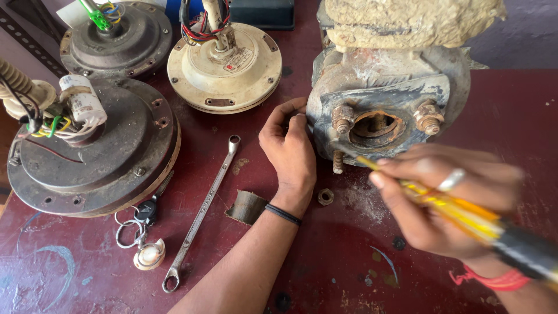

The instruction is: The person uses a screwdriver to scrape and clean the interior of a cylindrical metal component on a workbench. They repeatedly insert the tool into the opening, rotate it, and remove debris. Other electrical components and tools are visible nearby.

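Head view: right hand point(447, 197), blurred, fingers clamped on a yellow-handled screwdriver point(465, 212) whose tip meets the rusty motor housing point(383, 110) at centre. Left hand point(289, 152), fingers curled together, braces the housing's left edge. A loose nut point(325, 196) and ring spanner point(200, 212) lie on the maroon surface point(337, 261), left and near.

left hand point(290, 152): centre frame, back up, fingers curled, tips pressed forward
left forearm: runs up from bottom centre, black band at wrist
right hand point(447, 197): right of centre, motion-blurred, fingers closed in a grip, ring on one finger
right wrist: lower right, red band
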